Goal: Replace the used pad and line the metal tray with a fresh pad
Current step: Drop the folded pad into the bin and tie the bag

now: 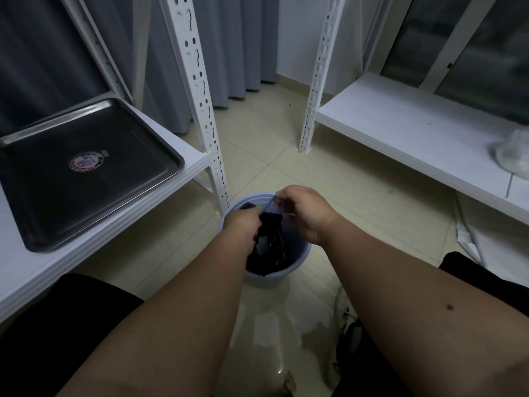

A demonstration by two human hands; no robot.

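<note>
Both pinching the blue drawstring (pixel 272 203) over the bin (pixel 297 262) at six o'clock: left hand (pixel 243 222), right hand (pixel 303 213). Risk: string snapping, liner (pixel 272 242) spilling.

Both hands, left hand (pixel 243 224) and right hand (pixel 303 213), crowded over the bucket (pixel 300 253), dark bag (pixel 272 242) filling the gap between. Left of them, white post (pixel 211 156) just beside the rim, blocking sideways reach; bare tray (pixel 86 173) open beyond on the shelf (pixel 57 267). Ahead, open floor (pixel 272 133). Right, low white shelf (pixel 415 133) well apart.
</note>
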